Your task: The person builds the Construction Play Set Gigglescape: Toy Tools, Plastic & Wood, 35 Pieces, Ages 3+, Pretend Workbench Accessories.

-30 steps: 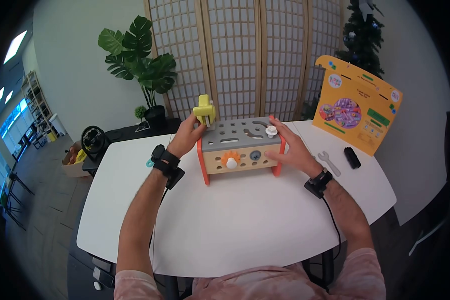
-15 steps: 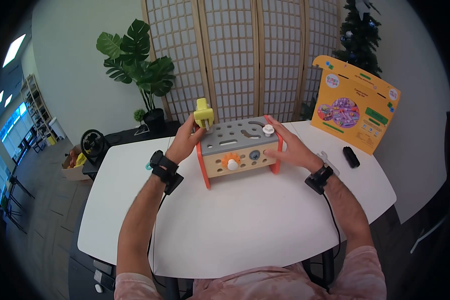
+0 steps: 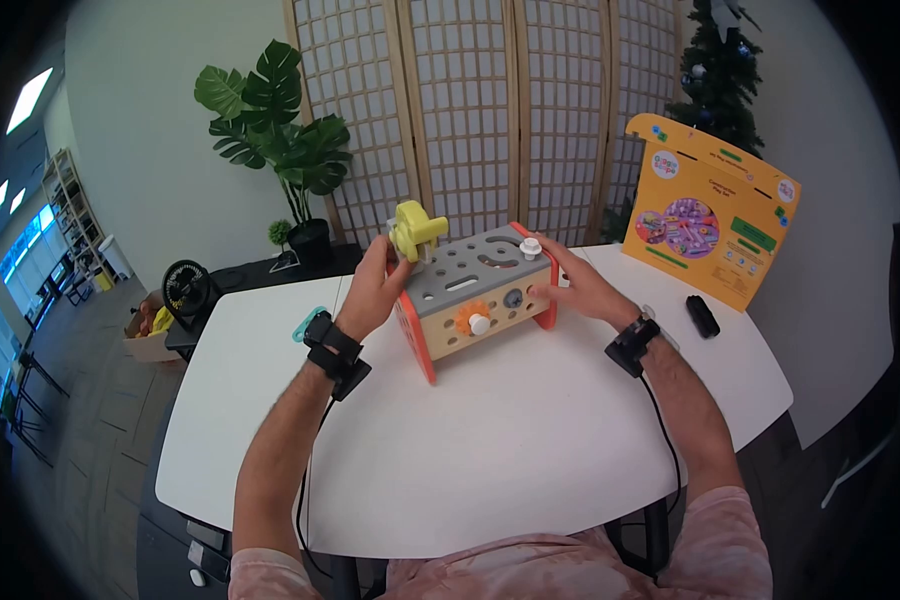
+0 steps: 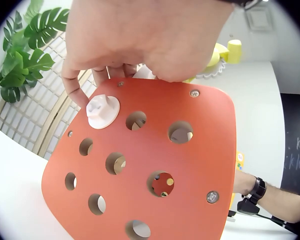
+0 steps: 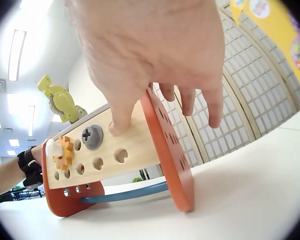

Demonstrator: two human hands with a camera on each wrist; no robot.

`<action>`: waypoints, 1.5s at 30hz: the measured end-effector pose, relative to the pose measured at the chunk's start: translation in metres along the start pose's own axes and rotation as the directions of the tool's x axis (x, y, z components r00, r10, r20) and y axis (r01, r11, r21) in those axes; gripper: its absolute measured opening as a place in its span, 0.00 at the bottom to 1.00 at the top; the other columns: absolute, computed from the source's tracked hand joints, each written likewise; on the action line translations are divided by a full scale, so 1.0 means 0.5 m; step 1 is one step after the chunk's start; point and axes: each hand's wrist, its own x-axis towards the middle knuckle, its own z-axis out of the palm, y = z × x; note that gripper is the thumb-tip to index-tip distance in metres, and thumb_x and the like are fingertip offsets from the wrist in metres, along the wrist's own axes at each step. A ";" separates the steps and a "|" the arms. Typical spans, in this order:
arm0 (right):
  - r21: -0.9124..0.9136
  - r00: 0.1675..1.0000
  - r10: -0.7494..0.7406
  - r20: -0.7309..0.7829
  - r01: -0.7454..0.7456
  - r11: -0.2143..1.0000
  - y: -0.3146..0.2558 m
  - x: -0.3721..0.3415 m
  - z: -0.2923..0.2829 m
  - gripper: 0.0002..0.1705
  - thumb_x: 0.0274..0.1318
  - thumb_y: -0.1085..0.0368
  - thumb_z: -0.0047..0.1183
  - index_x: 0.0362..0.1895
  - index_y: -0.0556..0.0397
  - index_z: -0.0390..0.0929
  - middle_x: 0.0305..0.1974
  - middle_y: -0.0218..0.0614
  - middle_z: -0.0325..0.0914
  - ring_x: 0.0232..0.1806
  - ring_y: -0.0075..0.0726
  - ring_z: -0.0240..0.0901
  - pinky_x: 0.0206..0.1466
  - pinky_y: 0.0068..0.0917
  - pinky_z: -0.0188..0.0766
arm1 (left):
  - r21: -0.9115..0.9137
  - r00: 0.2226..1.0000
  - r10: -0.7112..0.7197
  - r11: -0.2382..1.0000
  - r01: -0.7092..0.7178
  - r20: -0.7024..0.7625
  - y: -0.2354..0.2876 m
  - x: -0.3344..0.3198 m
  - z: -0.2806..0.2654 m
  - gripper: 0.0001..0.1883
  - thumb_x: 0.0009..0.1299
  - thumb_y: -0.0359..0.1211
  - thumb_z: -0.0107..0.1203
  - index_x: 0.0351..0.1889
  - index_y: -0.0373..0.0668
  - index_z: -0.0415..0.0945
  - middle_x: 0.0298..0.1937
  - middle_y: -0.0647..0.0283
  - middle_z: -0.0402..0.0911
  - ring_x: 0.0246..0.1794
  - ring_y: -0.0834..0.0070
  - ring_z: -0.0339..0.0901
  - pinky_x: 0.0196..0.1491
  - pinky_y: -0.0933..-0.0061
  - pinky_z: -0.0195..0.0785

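A toy workbench (image 3: 460, 285) with a grey perforated top, wooden front and red end panels stands angled on the table. My left hand (image 3: 370, 290) grips its left end by the top edge; in the left wrist view the fingers curl behind the red panel (image 4: 140, 170), near a white nut (image 4: 103, 111). A yellow clamp-like piece (image 3: 416, 232) stands on the top beside that hand. My right hand (image 3: 590, 290) holds the right end, its thumb on the wooden front beside the grey screw (image 5: 92, 137). An orange gear (image 3: 471, 318) with a white knob sits on the front.
A yellow-orange box (image 3: 710, 215) stands at the back right of the white table (image 3: 470, 470). Near it lie a black object (image 3: 702, 316) and a grey wrench, partly behind my right wrist. A teal item (image 3: 310, 325) lies by my left wrist.
The workbench has turned, its left end coming nearer and its right end swinging back, with both hands on it. The yellow piece has turned with it. More of the teal item shows.
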 end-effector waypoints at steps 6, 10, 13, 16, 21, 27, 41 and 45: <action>0.075 0.998 0.040 0.039 -0.043 0.996 -0.010 0.006 -0.010 0.53 0.67 0.60 0.72 0.88 0.41 0.54 0.81 0.45 0.67 0.84 0.47 0.63 0.85 0.47 0.63 | 0.063 1.000 -0.006 0.998 0.006 -0.003 0.014 -0.010 0.002 0.18 0.85 0.40 0.59 0.54 0.32 0.72 0.46 0.53 0.80 0.46 0.68 0.78 0.53 0.64 0.73; 0.125 0.989 0.138 0.052 -0.143 0.982 -0.018 0.003 -0.012 0.53 0.67 0.60 0.72 0.89 0.39 0.54 0.79 0.45 0.70 0.84 0.46 0.63 0.84 0.47 0.64 | 0.092 0.999 0.044 0.995 -0.042 -0.017 0.006 -0.017 0.003 0.14 0.85 0.36 0.59 0.57 0.35 0.72 0.43 0.63 0.81 0.42 0.77 0.75 0.49 0.72 0.72; 0.083 0.991 0.119 0.060 -0.124 0.989 -0.005 0.006 -0.017 0.53 0.70 0.60 0.70 0.90 0.39 0.52 0.80 0.41 0.69 0.79 0.42 0.68 0.77 0.44 0.71 | 0.046 0.999 0.035 0.998 -0.037 0.035 0.026 -0.024 -0.015 0.15 0.85 0.38 0.60 0.57 0.35 0.73 0.46 0.61 0.84 0.45 0.77 0.78 0.49 0.71 0.74; 0.081 0.990 0.124 0.068 -0.129 0.988 -0.006 0.004 -0.018 0.53 0.71 0.61 0.69 0.90 0.39 0.50 0.79 0.41 0.69 0.78 0.42 0.69 0.78 0.43 0.71 | -0.013 0.995 -0.014 1.000 0.015 0.103 0.051 -0.037 -0.030 0.17 0.83 0.39 0.63 0.56 0.35 0.74 0.49 0.58 0.86 0.49 0.73 0.82 0.54 0.67 0.76; 0.181 0.997 0.062 0.047 -0.069 0.981 0.035 0.015 -0.011 0.54 0.70 0.61 0.70 0.90 0.35 0.50 0.78 0.42 0.72 0.77 0.45 0.72 0.79 0.47 0.71 | 0.009 0.993 -0.031 0.999 0.031 0.114 0.050 -0.045 -0.027 0.18 0.82 0.40 0.66 0.55 0.35 0.75 0.50 0.55 0.87 0.51 0.68 0.85 0.56 0.64 0.77; 0.185 0.995 0.082 0.062 -0.092 0.978 0.034 0.024 -0.012 0.53 0.72 0.62 0.68 0.91 0.34 0.49 0.79 0.42 0.70 0.77 0.45 0.71 0.81 0.46 0.70 | -0.007 0.996 -0.035 0.999 0.036 0.084 0.056 -0.048 -0.019 0.18 0.81 0.40 0.66 0.54 0.35 0.74 0.49 0.55 0.86 0.50 0.68 0.84 0.54 0.65 0.77; 0.285 0.988 0.089 0.123 -0.121 0.951 0.046 0.056 -0.007 0.53 0.74 0.65 0.65 0.91 0.38 0.45 0.84 0.47 0.61 0.81 0.49 0.67 0.84 0.50 0.67 | 0.057 0.999 -0.034 0.998 0.033 0.027 0.062 -0.057 -0.015 0.17 0.81 0.40 0.66 0.49 0.38 0.71 0.42 0.64 0.81 0.40 0.81 0.76 0.39 0.74 0.73; 0.280 0.987 0.090 0.131 -0.124 0.952 0.053 0.060 -0.006 0.53 0.73 0.64 0.65 0.91 0.38 0.45 0.84 0.47 0.61 0.81 0.51 0.67 0.84 0.51 0.67 | 0.058 1.000 -0.023 0.998 0.022 0.021 0.062 -0.059 -0.015 0.17 0.81 0.39 0.66 0.48 0.38 0.71 0.42 0.64 0.81 0.40 0.81 0.75 0.39 0.73 0.73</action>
